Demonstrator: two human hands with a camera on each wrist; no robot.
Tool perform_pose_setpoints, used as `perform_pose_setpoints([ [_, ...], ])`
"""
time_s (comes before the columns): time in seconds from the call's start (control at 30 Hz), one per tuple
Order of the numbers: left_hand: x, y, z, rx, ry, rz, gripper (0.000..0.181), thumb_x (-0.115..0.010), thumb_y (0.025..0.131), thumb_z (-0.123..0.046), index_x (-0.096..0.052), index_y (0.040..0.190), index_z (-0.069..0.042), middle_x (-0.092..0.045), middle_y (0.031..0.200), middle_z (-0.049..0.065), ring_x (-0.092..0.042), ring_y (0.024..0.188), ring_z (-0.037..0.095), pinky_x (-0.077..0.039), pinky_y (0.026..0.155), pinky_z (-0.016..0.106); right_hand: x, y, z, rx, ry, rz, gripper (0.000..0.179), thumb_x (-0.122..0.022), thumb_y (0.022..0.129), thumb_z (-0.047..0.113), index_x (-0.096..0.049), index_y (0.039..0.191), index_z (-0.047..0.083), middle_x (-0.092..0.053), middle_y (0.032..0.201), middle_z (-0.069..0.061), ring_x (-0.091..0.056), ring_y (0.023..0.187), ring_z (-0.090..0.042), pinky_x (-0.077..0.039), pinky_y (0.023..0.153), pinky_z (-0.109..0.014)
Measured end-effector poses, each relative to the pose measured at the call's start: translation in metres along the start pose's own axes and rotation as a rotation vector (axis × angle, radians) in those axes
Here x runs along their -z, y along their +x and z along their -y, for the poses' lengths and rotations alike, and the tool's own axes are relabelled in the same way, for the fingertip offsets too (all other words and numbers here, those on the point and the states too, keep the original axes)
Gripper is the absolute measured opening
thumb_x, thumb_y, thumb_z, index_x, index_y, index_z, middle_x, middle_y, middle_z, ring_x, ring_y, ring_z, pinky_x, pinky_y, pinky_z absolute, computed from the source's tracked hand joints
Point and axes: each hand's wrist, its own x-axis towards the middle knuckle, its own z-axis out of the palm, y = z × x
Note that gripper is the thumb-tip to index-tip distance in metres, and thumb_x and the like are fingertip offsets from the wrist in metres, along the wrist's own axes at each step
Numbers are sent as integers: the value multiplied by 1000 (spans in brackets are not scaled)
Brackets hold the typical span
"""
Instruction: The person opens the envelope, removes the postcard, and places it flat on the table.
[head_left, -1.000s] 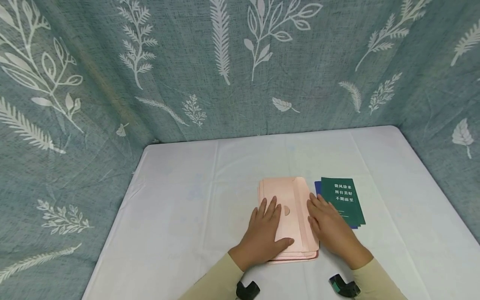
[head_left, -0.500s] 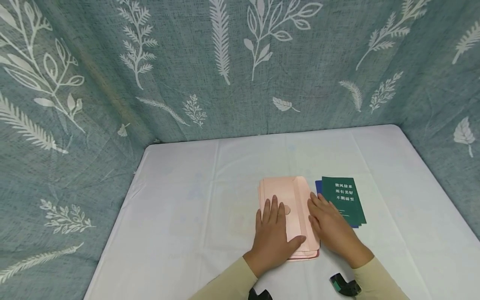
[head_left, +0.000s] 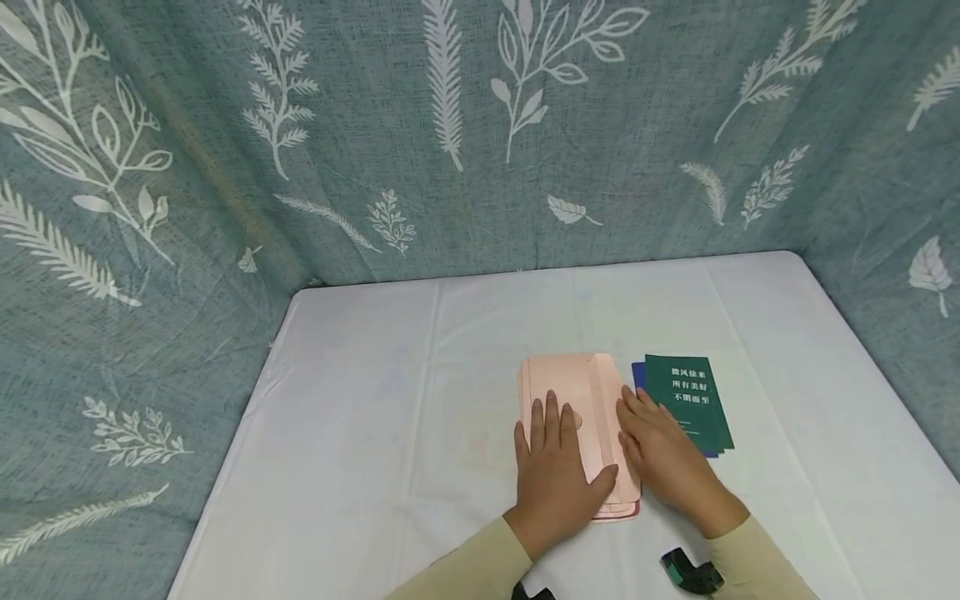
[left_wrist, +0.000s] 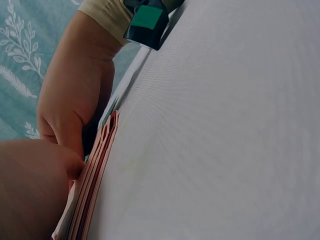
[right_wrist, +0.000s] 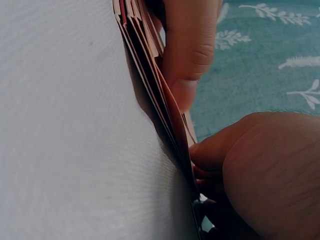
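Note:
A stack of pink envelopes (head_left: 555, 372) lies on the white table, its layered edges (left_wrist: 95, 180) showing in the left wrist view. My left hand (head_left: 557, 479) rests flat on the top envelope, fingers spread and pointing away, thumb out to the right. Along the stack's right edge lies my right hand (head_left: 667, 458), its extended fingers touching the envelope's flap side. Beneath and beside the right hand sits a green card (head_left: 686, 400) with white characters, partly covering a blue card (head_left: 638, 374). In the right wrist view the envelopes' edges (right_wrist: 150, 75) fan slightly apart.
A white cloth (head_left: 360, 433) covers the table. Teal curtains (head_left: 480, 208) with white leaf prints hang behind it and at both sides. A black wrist device (head_left: 692, 573) sits by the right sleeve.
My left hand has slid to the right across the envelopes and turned more upright. The right hand, the envelopes and the cards stay nearly in place.

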Motion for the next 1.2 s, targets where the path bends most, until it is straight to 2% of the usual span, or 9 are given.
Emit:
perform_pose_setpoints([
  [0.2,-1,-2,4,-40,-96,-68,83,-72,101,-48,-45,159,4,-22,174,29,-15,161,49,-18,117,79,-1,-1,0,8,4,3,47,-68,105,5,-58,147,-15,-48,160,-30,-40,151,-49,-32,119,-67],
  [0.37,-2,-2,4,-70,-152,-126,68,-69,100,-35,-50,154,2,-30,171,28,-20,157,56,-19,111,85,-2,-1,0,15,3,8,47,-68,106,5,-58,147,-14,-48,160,-30,-39,151,-49,-32,118,-67],
  [0.43,-2,-2,4,-67,-148,-139,67,-70,101,-38,-52,153,1,-32,170,28,-22,157,55,-19,112,84,-1,-1,0,15,2,7,47,-68,105,5,-58,147,-14,-48,160,-30,-39,151,-49,-32,119,-67],
  [0.6,-3,0,1,-62,-60,-144,84,-76,96,-56,-52,153,2,-33,169,30,-25,157,53,-22,112,82,-1,0,0,17,-1,-1,47,-68,105,5,-58,146,-15,-49,159,-31,-40,151,-50,-31,119,-67],
  [0.73,-3,0,-1,-49,-47,-144,79,-75,98,-47,-50,154,2,-31,170,31,-25,156,53,-22,113,81,-1,-1,0,15,6,4,47,-68,105,5,-58,146,-15,-48,159,-31,-40,151,-50,-31,119,-67],
  [0.9,-1,0,-2,-73,-76,-169,73,-75,96,-36,-51,152,3,-36,167,30,-27,153,59,-24,108,86,0,-1,0,-3,13,13,48,-67,106,6,-57,148,-14,-47,161,-30,-38,152,-49,-30,120,-66],
  [1.03,-1,0,-3,-73,-75,-183,74,-77,96,-41,-52,150,2,-39,166,28,-29,152,59,-25,105,88,0,-1,-1,-7,13,14,48,-67,106,7,-57,148,-14,-47,161,-30,-37,153,-49,-29,120,-66],
  [1.2,-2,2,-6,-42,-57,-193,79,-80,94,-46,-51,150,2,-34,168,30,-30,153,56,-25,107,87,0,-1,-2,-1,15,9,48,-68,106,6,-57,148,-14,-47,161,-30,-37,153,-49,-29,120,-66],
])
